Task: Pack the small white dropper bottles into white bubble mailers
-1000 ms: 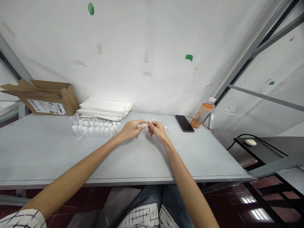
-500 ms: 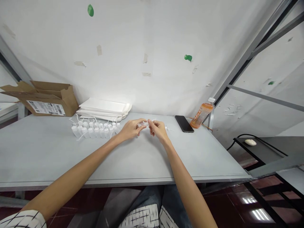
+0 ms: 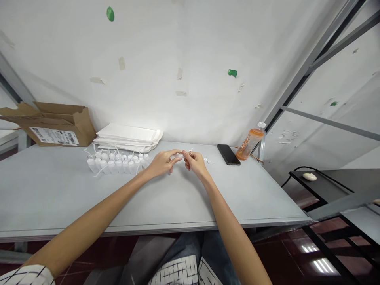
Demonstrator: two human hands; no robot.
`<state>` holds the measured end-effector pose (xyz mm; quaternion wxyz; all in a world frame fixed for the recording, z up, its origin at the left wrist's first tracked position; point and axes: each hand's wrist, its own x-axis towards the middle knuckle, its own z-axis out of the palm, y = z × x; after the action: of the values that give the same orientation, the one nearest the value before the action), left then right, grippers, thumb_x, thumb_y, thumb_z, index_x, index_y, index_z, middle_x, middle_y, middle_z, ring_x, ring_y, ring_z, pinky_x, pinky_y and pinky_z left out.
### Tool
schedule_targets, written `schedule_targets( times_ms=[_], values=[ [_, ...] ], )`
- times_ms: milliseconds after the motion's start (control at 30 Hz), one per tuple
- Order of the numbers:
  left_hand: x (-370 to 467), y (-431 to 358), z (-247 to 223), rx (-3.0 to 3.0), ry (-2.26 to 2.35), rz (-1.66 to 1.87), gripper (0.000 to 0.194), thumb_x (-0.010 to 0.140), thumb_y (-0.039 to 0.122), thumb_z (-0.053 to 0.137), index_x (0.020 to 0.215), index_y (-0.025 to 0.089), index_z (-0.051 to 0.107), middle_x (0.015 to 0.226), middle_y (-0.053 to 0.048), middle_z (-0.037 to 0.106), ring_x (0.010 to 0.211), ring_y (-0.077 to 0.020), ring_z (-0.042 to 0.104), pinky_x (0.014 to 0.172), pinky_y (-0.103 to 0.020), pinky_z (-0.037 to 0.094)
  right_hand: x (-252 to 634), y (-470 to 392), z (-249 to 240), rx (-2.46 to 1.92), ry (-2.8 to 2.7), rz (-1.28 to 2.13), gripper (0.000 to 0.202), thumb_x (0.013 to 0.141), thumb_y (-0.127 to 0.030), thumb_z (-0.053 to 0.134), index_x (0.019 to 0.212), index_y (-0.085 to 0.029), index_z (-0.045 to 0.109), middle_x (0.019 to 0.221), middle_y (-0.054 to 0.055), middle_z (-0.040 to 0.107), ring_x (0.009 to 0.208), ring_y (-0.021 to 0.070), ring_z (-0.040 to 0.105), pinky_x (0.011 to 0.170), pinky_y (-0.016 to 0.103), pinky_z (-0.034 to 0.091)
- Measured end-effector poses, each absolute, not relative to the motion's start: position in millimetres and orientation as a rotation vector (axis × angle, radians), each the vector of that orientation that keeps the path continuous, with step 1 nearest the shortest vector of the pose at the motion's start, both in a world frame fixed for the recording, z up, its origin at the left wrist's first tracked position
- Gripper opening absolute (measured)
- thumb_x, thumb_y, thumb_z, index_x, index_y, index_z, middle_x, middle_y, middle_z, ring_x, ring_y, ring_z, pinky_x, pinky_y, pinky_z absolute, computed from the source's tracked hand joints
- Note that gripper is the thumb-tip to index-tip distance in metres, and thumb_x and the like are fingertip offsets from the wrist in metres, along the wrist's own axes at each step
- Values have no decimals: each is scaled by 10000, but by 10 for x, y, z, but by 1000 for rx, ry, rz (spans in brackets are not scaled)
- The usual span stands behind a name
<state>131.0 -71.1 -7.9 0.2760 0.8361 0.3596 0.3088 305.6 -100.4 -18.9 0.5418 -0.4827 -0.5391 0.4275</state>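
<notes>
A small translucent white bottle (image 3: pixel 177 156) lies on its side between my two hands, above the middle of the table. My left hand (image 3: pixel 162 163) is closed round its left end, thumb below and fingers above. On the bottle's right end, my right hand (image 3: pixel 195 163) pinches with thumb and forefinger; a thin white strip pokes out behind those fingers. The exact part pinched there is hidden. Left of my hands stand rows of similar small white bottles (image 3: pixel 119 167) with thin white strips sticking up. A small loose white piece (image 3: pixel 209 161) lies just right of my right hand.
An open cardboard box (image 3: pixel 61 126) stands at the back left. Beside it is a stack of flat white sheets or envelopes (image 3: pixel 126 133). At the back right are a black phone (image 3: pixel 228 154) and a bottle of orange drink (image 3: pixel 251 143). The grey table (image 3: pixel 166 206) meets a white wall.
The whole view has shifted slightly. My right thumb and fingers have moved a little over the end of the small bottle; both hands keep their hold.
</notes>
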Motion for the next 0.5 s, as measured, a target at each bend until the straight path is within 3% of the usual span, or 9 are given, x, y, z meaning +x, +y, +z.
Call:
schedule_targets(
  times_ms=[500],
  values=[
    [1313,-713,-99,2204,977,822,427,936,488,491,1177,190,677,635,16,709,511,-183,663,837,-324,504,3039,-972,-256,-1098,-1240,1098,583,687,-716,722,585,-200,469,508,-59,416,410,75,411,397,239,325]
  ],
)
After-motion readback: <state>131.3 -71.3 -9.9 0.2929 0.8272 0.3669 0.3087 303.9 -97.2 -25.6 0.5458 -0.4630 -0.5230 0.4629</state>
